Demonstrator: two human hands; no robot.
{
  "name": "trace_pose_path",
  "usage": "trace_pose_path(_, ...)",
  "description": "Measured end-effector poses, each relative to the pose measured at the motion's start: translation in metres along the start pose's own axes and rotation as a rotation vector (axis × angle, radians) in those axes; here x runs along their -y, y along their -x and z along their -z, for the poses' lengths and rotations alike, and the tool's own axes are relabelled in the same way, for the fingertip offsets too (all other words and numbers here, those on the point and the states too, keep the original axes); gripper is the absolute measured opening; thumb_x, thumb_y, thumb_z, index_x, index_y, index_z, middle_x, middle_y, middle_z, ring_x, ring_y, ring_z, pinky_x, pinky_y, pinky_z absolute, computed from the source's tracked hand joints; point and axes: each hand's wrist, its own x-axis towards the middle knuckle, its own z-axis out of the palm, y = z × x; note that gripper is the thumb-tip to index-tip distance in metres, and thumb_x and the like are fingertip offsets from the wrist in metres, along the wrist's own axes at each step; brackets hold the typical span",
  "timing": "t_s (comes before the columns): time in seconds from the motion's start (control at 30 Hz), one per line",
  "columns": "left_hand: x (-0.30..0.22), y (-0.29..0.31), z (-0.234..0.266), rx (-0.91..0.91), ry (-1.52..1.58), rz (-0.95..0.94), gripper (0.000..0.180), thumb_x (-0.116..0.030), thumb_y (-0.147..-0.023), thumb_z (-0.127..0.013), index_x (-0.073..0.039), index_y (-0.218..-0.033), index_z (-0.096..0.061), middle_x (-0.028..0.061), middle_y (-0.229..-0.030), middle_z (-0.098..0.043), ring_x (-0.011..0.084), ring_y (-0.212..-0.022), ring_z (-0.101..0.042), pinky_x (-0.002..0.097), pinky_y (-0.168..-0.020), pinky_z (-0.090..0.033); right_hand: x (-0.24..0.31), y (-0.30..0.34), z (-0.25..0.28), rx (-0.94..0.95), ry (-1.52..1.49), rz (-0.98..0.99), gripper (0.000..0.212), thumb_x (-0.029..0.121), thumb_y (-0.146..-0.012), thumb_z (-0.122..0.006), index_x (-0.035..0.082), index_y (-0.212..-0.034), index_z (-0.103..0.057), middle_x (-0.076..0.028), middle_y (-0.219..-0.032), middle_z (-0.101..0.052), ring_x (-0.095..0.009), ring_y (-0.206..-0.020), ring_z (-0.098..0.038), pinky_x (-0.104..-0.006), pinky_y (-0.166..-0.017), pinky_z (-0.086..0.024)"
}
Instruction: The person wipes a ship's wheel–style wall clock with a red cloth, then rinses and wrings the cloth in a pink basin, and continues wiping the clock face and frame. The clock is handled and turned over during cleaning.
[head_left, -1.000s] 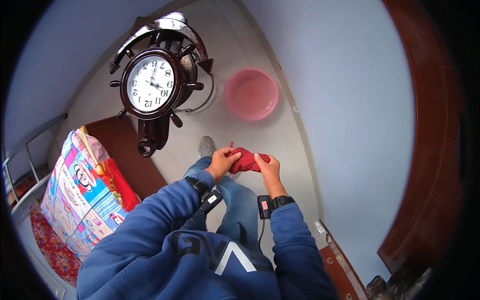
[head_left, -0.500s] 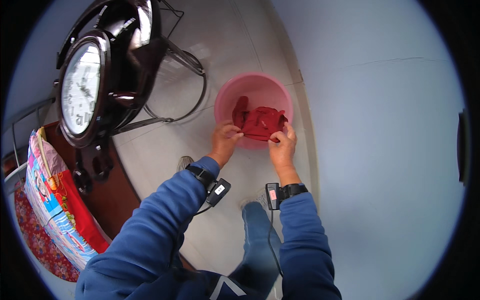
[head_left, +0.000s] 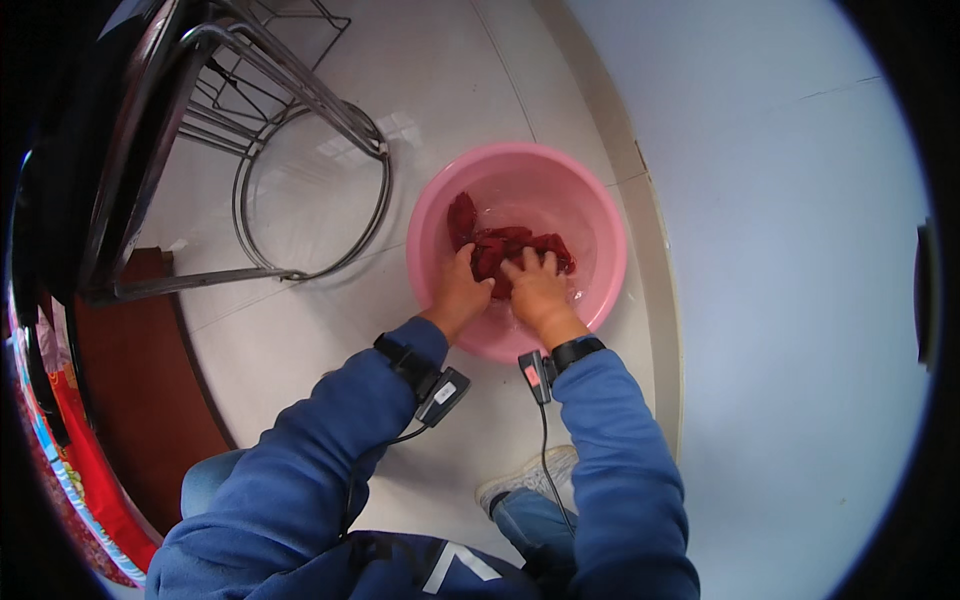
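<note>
A crumpled wet red cloth (head_left: 490, 258) lies in a pink basin (head_left: 609, 285), with one part of it reaching up the basin's left wall. My left hand (head_left: 460, 292) is inside the basin at the cloth's left side, thumb and forefinger apart, touching it. On the cloth's right part rests my right hand (head_left: 541, 292), its fingers spread and pointing down onto the fabric. Some fingertips are hidden by the hands and the cloth. Shiny spots around the fabric look like water.
A metal folding chair (head_left: 270, 140) with a round base ring stands on the tiled floor (head_left: 420, 100) at left. A pale blue wall (head_left: 780, 300) runs along the right. A brown board (head_left: 140, 370) and red bedding (head_left: 95, 460) are at lower left.
Both hands have gone from holding up the cloth's near edge to pressing on it inside the basin. The cloth is more bunched. The view has shifted, taking the clock out of sight.
</note>
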Motion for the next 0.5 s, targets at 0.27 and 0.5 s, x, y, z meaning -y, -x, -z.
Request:
trace_pose_path(0.27, -0.009, -0.019, -0.014, -0.191, -0.044, 0.100, 0.041, -0.004, -0.078, -0.061, 0.000, -0.119, -0.060, 0.0245, -0.112, -0.067, 0.0401, -0.108, -0.064, 0.0423, -0.094, -0.050, -0.002, 0.000, 0.047, 0.246, -0.019, -0.115, 0.040, 0.023, -0.084, -0.062, 0.017, -0.123, -0.070, -0.011, -0.136, -0.059, -0.033, -0.128, -0.054, -0.0496, -0.101, -0.046)
trace_pose_path(0.5, 0.019, -0.023, -0.014, -0.374, 0.324, 0.152, 0.023, 0.001, -0.079, -0.054, 0.000, -0.100, -0.065, 0.0199, -0.095, -0.069, 0.0350, -0.091, -0.065, 0.0402, -0.084, -0.051, -0.012, 0.000, 0.026, -0.198, -0.161, -0.321, 0.040, 0.025, -0.085, -0.069, 0.010, -0.122, -0.068, -0.016, -0.140, -0.056, -0.037, -0.138, -0.042, -0.0570, -0.106, -0.040)
